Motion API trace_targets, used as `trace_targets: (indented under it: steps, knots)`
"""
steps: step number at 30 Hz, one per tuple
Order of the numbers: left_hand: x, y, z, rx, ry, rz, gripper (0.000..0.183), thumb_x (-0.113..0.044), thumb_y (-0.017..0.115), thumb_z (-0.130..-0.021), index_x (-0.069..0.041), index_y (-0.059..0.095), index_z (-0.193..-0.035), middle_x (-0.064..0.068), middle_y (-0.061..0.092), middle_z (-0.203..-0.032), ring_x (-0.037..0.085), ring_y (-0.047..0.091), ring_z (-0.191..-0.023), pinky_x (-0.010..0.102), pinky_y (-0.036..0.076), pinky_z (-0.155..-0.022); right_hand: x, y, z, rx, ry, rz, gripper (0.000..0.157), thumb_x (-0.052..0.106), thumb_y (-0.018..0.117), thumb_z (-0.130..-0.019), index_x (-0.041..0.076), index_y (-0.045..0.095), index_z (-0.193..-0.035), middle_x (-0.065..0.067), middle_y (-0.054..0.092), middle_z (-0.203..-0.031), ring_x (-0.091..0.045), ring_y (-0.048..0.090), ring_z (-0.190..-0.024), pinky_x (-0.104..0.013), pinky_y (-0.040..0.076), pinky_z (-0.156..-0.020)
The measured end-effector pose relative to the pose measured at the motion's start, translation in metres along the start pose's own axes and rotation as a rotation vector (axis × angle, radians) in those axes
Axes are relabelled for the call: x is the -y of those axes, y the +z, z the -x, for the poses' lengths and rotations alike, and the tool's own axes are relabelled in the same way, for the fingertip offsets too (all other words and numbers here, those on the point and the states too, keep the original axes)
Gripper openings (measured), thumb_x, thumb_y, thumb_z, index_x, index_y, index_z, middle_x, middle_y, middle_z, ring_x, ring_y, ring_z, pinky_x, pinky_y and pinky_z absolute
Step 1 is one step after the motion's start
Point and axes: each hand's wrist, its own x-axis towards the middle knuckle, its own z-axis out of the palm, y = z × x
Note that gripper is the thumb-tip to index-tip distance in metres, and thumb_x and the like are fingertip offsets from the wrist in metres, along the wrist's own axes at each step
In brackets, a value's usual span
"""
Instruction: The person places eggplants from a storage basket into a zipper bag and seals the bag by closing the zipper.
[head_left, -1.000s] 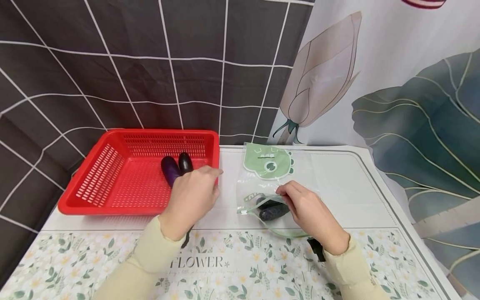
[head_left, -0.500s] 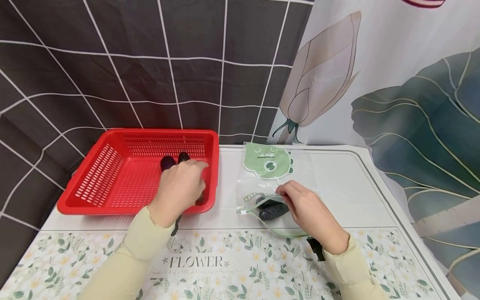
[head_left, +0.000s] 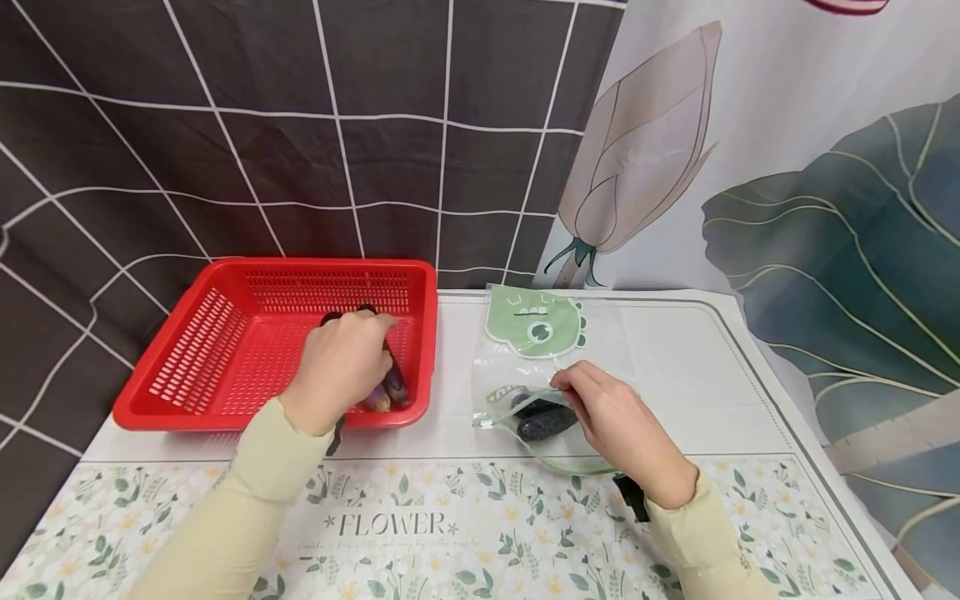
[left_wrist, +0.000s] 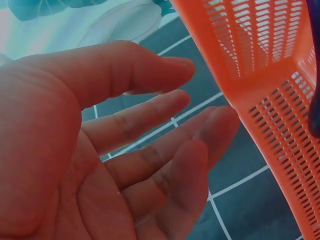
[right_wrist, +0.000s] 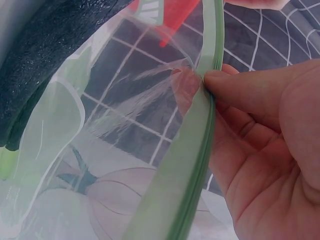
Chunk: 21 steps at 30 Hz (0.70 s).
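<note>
As the head view shows, the left hand (head_left: 337, 367) reaches over the red basket (head_left: 225, 422) near the table's (head_left: 690, 358) back-left corner, above two eggplants (head_left: 394, 379) lying by the basket's right wall. Farther right, toward the table's back edge, the right hand (head_left: 618, 421) holds the rim of a clear bag (head_left: 607, 333) with dark vegetables (head_left: 546, 422) inside.

The left wrist view gives what the head view hides: the left thumb and fingers stand apart, loosely bent around nothing. A dark piece (left_wrist: 315, 112) shows at its right border, inside the basket.

The right wrist view alone reveals the right thumb and fingers clamped on the bag's green zip strip (right_wrist: 187, 175).

Compared with a second ago, the left hand has shifted left, deeper over the basket, uncovering the eggplants' stem ends; the right hand stays put.
</note>
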Motion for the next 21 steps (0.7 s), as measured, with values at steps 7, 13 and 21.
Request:
trace_targets:
  steps: [7,13,21]
  knots:
    - [0.012,-0.006,-0.005,0.043,0.002,-0.021,0.037,-0.004,0.075,-0.081,-0.002,0.072,-0.118,0.021,0.072,-0.099,0.035,0.069,-0.08,0.052,0.057,-0.058,0.0,-0.001,0.0,0.007,-0.003,0.0,0.02,-0.01,0.068,-0.087,0.004,0.064,-0.102,-0.002,0.066,-0.098,-0.015,0.066,-0.087,-0.033,0.057,-0.072]
    - [0.024,-0.008,-0.011,0.067,0.016,-0.024,0.032,-0.001,0.072,-0.081,-0.001,0.074,-0.112,0.021,0.072,-0.094,0.036,0.069,-0.076,0.052,0.056,-0.055,0.0,-0.001,0.0,0.007,-0.002,-0.001,0.02,-0.01,0.068,-0.088,0.005,0.064,-0.102,-0.002,0.066,-0.098,-0.015,0.066,-0.086,-0.033,0.057,-0.072]
    - [0.041,-0.008,-0.019,0.051,0.044,-0.036,0.022,0.002,0.065,-0.081,-0.001,0.075,-0.101,0.02,0.071,-0.087,0.037,0.067,-0.072,0.054,0.054,-0.054,0.0,-0.001,0.0,0.007,-0.005,-0.001,0.02,-0.009,0.068,-0.088,0.005,0.064,-0.102,-0.003,0.066,-0.098,-0.016,0.066,-0.085,-0.033,0.057,-0.071]
